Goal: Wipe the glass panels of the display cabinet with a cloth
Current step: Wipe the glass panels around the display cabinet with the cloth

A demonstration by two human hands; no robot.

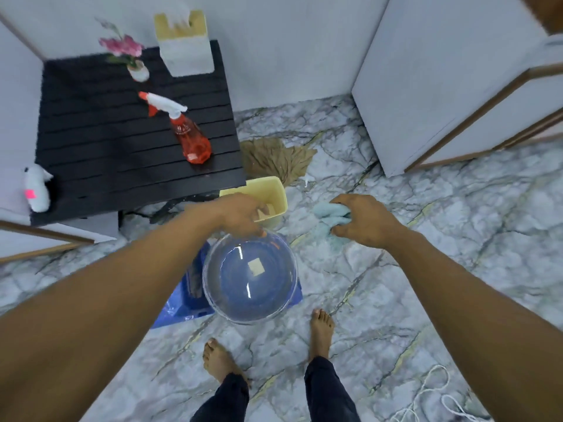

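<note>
My right hand grips a crumpled light blue cloth above the marble floor. My left hand holds the far rim of a clear glass bowl filled with water, which sits on a blue stool. A red spray bottle with a white trigger head stands on the black slatted table to the left. The white cabinet with wood trim stands at the upper right; its glass panels are not visible.
A yellow bin stands just beyond the bowl, with a tan mop head behind it. On the table sit a pink flower pot and a tissue box. A white rope lies at the lower right. My bare feet are below the bowl.
</note>
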